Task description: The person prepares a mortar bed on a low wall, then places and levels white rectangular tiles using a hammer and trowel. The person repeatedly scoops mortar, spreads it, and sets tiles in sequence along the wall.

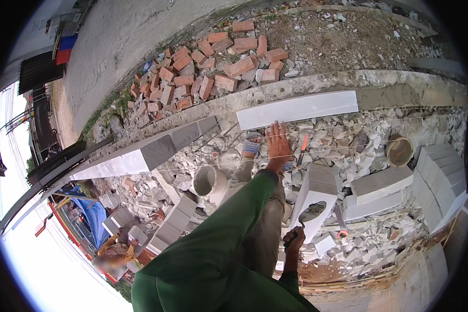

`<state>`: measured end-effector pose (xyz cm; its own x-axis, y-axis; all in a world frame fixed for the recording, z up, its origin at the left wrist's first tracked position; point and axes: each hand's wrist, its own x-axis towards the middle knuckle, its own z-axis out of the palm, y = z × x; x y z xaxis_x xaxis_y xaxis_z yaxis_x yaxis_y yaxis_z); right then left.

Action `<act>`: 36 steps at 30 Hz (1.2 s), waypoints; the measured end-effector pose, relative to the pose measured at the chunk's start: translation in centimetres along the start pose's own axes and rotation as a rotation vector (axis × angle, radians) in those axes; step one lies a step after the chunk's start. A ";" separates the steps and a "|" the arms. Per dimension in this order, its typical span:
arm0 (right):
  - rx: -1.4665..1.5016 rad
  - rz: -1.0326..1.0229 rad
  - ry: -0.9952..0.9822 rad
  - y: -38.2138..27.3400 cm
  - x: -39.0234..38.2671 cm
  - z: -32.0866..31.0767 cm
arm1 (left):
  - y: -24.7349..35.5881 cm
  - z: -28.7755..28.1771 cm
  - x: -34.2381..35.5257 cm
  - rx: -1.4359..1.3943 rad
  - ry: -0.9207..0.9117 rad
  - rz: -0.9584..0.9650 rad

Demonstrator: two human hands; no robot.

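Note:
My left hand [278, 143] is open, its palm down and fingers spread, with the fingertips at the near edge of a long white block [301, 107]. That block lies along the low concrete footing [390, 86]; whether the fingers press on it I cannot tell. Lower down, my right hand [295, 238] is closed round the dark handle of a trowel [313, 210]. Grey mortar covers the trowel's blade, which is held over a stack of pale blocks [319, 179]. An orange-and-dark hand tool [302, 148] lies on the rubble to the right of my left hand.
Broken concrete covers the ground around my feet. Mortar buckets stand at left [210, 180] and right [400, 151]. Taut strings cross the work area. Block stacks [442, 179], a handsaw [341, 223] and a heap of red bricks [203, 67] surround me. Another person [117, 252] is at lower left.

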<state>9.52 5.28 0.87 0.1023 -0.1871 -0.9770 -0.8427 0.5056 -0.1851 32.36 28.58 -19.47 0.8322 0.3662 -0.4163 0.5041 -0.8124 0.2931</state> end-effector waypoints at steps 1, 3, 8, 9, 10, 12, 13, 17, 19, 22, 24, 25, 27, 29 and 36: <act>0.028 0.021 0.009 -0.2 -0.4 -0.4 | -0.8 -0.4 -3.5 -0.007 -0.126 0.017; -0.101 -0.050 -0.032 -0.5 -1.4 -1.4 | -3.2 -2.3 -11.4 0.027 -0.443 0.207; -0.369 -0.108 -0.051 -2.9 -3.7 -3.1 | -9.7 -12.8 -25.0 -0.421 -0.530 0.130; -0.433 -0.128 -0.042 -3.3 -4.2 -3.1 | -10.5 -15.2 -26.3 -0.524 -0.436 0.088; -0.473 -0.132 -0.047 -3.9 -4.6 -3.1 | -11.6 -17.4 -26.4 -0.468 -0.433 0.033; -0.520 -0.116 -0.058 -4.9 -5.5 -2.6 | -13.9 -22.1 -26.5 -0.421 -0.396 -0.069; -0.530 -0.105 -0.067 -5.5 -5.9 -2.2 | -15.0 -24.3 -26.5 -0.542 -0.235 -0.171; -0.306 -0.055 -0.117 -7.2 -7.6 0.1 | -21.5 -32.8 -24.8 -0.498 0.341 -0.497; -0.251 -0.081 -0.243 -8.1 -8.7 1.5 | -25.1 -36.5 -23.4 -0.488 0.564 -0.576; -0.197 -0.110 -0.367 -9.1 -10.7 3.8 | -30.7 -40.9 -21.0 -0.259 0.740 -0.633; -0.207 -0.142 -0.362 -9.7 -12.2 5.0 | -34.1 -42.7 -18.9 -0.142 0.757 -0.636; -0.230 -0.154 -0.385 -9.9 -12.9 5.6 | -35.2 -43.2 -18.1 -0.024 0.687 -0.692; -0.188 -0.106 -0.380 -10.0 -14.1 6.4 | -36.9 -43.6 -16.7 0.003 0.390 -0.777; -0.271 -0.175 -0.299 -9.6 -15.1 6.4 | -37.8 -43.5 -15.7 -0.103 0.151 -0.807; -0.123 -0.068 -0.209 -7.0 -16.7 6.4 | -39.1 -43.5 -13.9 -0.124 0.037 -0.865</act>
<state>17.09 10.25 17.77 0.2573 -0.0321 -0.9658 -0.8870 0.3888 -0.2492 11.15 75.00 12.27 0.1516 0.8478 -0.5081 0.9820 -0.1879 -0.0206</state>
